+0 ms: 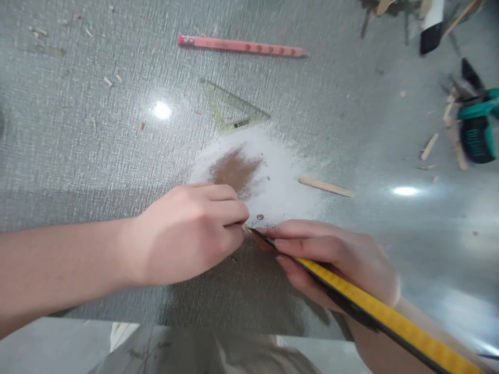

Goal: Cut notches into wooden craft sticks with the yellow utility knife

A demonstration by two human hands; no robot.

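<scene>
My left hand point(191, 231) is curled into a loose fist near the table's front edge, its fingertips pinched on something small I cannot make out. Its fingertips meet the tip of a yellow tool with a black edge point(374, 306), which my right hand point(335, 257) grips. That tool runs from the lower right toward the middle. Just beyond both hands lies a patch of white powder point(280, 182) with a brown smear point(234, 169) in it.
A pink pencil point(241, 45) lies at the back. A clear set square point(232, 106) sits below it. A wooden stick point(326, 187) rests beside the powder. A teal and black tool point(477, 127) and wood scraps lie at the right.
</scene>
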